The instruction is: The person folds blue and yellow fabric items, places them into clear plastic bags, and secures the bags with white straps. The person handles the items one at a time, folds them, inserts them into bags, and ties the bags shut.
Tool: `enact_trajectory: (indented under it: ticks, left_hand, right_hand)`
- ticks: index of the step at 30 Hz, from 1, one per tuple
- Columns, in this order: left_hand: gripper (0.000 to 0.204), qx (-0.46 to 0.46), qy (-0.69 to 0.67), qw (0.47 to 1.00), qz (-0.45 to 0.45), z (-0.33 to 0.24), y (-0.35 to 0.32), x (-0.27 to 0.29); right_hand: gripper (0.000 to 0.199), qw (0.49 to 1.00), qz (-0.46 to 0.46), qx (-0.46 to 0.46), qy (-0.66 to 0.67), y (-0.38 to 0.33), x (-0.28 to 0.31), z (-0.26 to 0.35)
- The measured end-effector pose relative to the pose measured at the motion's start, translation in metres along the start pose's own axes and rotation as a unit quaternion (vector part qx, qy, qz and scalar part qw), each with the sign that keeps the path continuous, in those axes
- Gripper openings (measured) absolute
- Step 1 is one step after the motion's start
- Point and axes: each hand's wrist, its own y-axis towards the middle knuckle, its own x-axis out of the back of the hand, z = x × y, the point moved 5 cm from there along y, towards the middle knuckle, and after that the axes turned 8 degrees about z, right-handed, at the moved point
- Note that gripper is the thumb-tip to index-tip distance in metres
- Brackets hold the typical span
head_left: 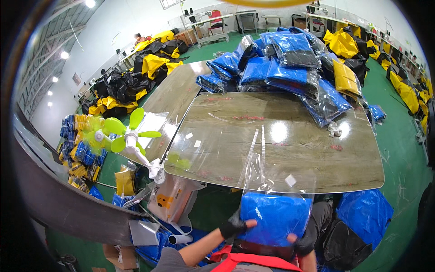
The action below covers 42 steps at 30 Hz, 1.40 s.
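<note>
A folded blue sheet (276,217) lies inside a transparent plastic bag (297,186) in front of me, against the table's near edge. The bag's upper part reaches up onto the tabletop, and a small white label shows on it. My left hand (235,225), in a black fingerless glove, grips the package's left side with the thumb on top. On the lower right edge, my right hand (301,244), gloved likewise, holds the package with its thumb over the front. The other fingers of both hands are mostly hidden.
The wood-patterned table (217,154) carries a heap of bagged blue packages (290,72) at its far side. A green clip-on fan (131,138) is fixed at the left edge. A blue and black bundle (364,217) lies at right; stacked packages (84,149) stand left.
</note>
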Motion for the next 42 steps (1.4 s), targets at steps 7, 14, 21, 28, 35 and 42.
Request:
enact_trajectory:
  ticks: [7, 14, 21, 28, 35, 42]
  left_hand:
    - [0.076, 0.038, 0.026, 0.99, 0.135, 0.04, -0.052, -0.031]
    - [0.048, 0.03, 0.541, 0.769, 0.34, -0.115, -0.009, -0.134]
    - [0.08, -0.438, 0.638, 0.632, 0.044, -0.244, 0.033, -0.209]
    - [0.081, -0.275, 0.204, 0.932, 0.119, -0.196, 0.06, -0.137]
    - [0.053, -0.293, 0.182, 0.938, 0.01, -0.175, 0.066, -0.108]
    - [0.064, -0.372, 0.164, 0.898, -0.171, -0.231, -0.012, -0.104]
  right_hand:
    - [0.061, 0.962, -0.242, 0.105, 0.066, -0.059, -0.002, -0.018]
    - [0.033, 0.893, -0.297, 0.338, -0.033, -0.081, 0.028, 0.176]
    - [0.036, 0.677, -0.022, 0.493, -0.545, -0.109, -0.04, 0.326]
    - [0.059, 0.824, -0.343, 0.369, -0.26, -0.098, 0.098, 0.212]
    - [0.027, 0.911, -0.277, 0.305, 0.017, -0.052, 0.068, 0.181]
    - [0.02, 0.852, -0.335, 0.392, -0.091, -0.111, 0.017, 0.25]
